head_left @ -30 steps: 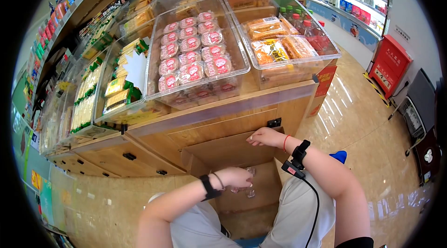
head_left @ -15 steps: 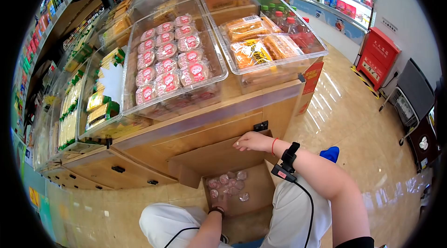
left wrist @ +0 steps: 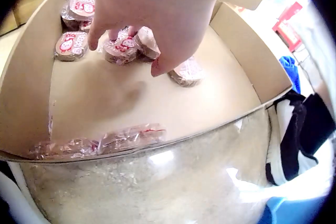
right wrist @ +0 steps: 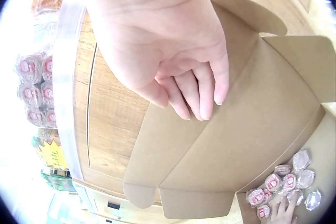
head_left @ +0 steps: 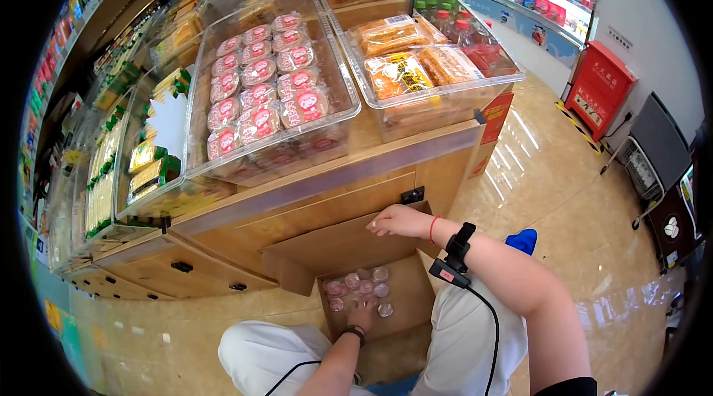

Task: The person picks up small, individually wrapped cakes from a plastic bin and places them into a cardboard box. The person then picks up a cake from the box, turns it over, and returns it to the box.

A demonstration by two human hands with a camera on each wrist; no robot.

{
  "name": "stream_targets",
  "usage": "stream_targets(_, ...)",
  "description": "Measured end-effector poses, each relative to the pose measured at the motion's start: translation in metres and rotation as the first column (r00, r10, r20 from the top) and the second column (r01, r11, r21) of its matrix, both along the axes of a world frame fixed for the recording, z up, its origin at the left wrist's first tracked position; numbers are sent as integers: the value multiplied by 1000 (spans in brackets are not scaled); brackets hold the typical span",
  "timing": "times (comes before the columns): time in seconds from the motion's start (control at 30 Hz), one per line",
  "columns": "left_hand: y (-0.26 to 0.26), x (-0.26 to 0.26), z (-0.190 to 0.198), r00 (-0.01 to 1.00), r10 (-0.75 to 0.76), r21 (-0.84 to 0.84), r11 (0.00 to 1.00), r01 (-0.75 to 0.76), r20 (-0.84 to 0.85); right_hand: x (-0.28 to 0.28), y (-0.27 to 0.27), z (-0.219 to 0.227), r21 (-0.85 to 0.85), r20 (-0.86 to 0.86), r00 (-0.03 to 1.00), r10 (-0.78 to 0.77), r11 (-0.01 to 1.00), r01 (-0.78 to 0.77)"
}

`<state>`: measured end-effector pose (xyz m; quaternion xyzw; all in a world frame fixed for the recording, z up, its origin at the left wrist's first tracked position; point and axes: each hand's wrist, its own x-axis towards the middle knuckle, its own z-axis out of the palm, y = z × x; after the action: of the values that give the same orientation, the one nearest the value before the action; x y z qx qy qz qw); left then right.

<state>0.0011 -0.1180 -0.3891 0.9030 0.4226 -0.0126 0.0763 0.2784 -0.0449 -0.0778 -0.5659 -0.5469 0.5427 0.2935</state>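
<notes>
Inside a cardboard box (head_left: 408, 307), my left hand (head_left: 361, 313) reaches down with spread fingers among several round, clear-wrapped cakes (head_left: 336, 288) with pink-red print. The left wrist view shows the left hand (left wrist: 152, 14) from behind, its fingertips right at a wrapped cake (left wrist: 121, 51) and the thumb apart from them. Another cake (left wrist: 187, 73) lies flat to the right of the thumb. My right hand (head_left: 397, 221) hovers by the box's raised flap (head_left: 334, 247). In the right wrist view, the right hand (right wrist: 168, 61) shows its palm, fingers loosely bent and holding nothing.
A clear bin (head_left: 349, 128) packed with similar cakes sits on the wooden counter (head_left: 297, 210) in front of me. Beside it stands a bin of packaged bread (head_left: 394, 76). My knees (head_left: 468, 322) flank the box. A red cabinet (head_left: 601, 91) stands at far right.
My left arm has drawn back towards me, uncovering cakes in the box; the left hand then shifted slightly right. My right hand keeps its pose by the flap. The head view has turned a little.
</notes>
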Motion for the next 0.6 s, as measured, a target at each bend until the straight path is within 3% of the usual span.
stream_targets(0.07,6,0,4,999,-20,-89,996,17,-39,0,0,-1,-4,-9,1000,-3,1000,3)
stream_targets(0.17,18,4,1,981,-28,-368,929,-46,-192,-1,2,-1,5,-11,1000,10,1000,-10)
stream_targets(0.27,17,0,-10,960,-152,-300,951,77,-236,-1,2,0,-4,10,1000,0,1000,0)
stream_targets(0.37,-8,-3,-1,999,-50,-28,998,50,5,-1,1,2,-2,-7,1000,-4,1000,4)
stream_targets(0.47,-17,2,-4,987,-151,-29,988,153,55,-1,1,1,-1,-20,1000,-5,1000,5)
stream_targets(0.6,-22,7,-9,994,-111,-125,986,108,-16,-1,3,1,2,-9,1000,1,1000,-1)
